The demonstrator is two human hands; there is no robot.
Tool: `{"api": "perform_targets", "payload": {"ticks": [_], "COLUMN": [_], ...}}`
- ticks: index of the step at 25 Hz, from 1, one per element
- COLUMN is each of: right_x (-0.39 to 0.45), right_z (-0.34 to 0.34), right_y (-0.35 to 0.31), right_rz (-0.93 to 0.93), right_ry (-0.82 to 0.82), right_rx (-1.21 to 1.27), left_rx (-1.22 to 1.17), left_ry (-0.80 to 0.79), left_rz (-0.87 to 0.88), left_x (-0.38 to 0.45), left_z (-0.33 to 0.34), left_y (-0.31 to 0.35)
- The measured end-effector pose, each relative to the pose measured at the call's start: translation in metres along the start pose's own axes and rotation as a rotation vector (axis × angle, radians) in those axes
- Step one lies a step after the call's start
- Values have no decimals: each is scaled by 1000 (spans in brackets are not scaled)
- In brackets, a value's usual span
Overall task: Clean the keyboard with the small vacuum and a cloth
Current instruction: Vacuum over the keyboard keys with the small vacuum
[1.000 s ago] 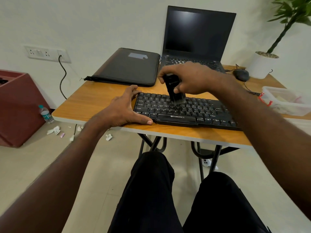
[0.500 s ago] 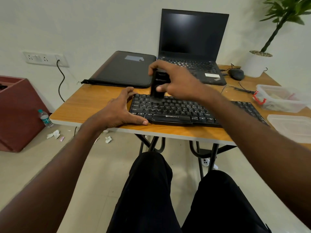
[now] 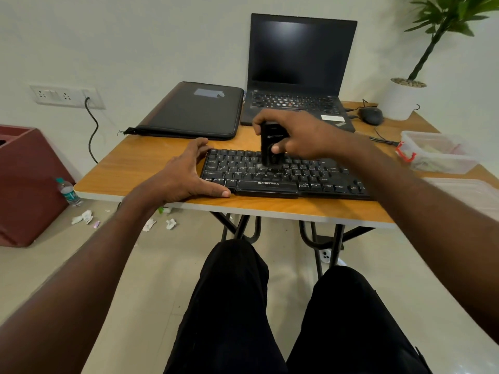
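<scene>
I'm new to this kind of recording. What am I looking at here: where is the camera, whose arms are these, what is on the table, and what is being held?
There is no machine here. The camera sits on a person's head and looks forward and down, so the arms and the dark-trousered legs are the wearer's own.

On the wooden table lies a black keyboard. Behind it stand an open laptop with a dark screen and a black zipped case. To the right are a mouse, a white plant pot and a clear plastic box.

The right hand grips a small black vacuum upright, its lower end down at the keys. The left hand rests on the keyboard's left end, thumb along its front edge, fingers at its far corner. I see no cloth.
</scene>
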State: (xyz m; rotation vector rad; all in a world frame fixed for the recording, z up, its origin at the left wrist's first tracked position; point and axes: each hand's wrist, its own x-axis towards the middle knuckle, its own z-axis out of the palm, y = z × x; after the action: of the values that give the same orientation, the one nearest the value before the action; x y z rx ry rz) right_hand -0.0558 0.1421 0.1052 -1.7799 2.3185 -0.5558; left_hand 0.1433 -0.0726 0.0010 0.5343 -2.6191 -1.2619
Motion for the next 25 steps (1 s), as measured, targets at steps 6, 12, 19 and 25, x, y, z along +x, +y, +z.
{"api": "perform_targets", "payload": {"ticks": [6, 12, 19, 25], "right_x": [-18, -30, -38, -40], "right_z": [-3, 3, 11, 6], "right_y": [7, 18, 19, 26], "right_rz": [22, 97, 65, 30], "right_ry": [121, 194, 314, 357], "right_rx": [64, 254, 119, 198], "left_rx": [6, 223, 699, 703], "left_ry": [-16, 289, 397, 451], "left_rz": [-14, 85, 137, 138], "left_x": [-4, -3, 17, 17], "left_z": [-1, 25, 89, 90], "left_y": [6, 41, 68, 66]}}
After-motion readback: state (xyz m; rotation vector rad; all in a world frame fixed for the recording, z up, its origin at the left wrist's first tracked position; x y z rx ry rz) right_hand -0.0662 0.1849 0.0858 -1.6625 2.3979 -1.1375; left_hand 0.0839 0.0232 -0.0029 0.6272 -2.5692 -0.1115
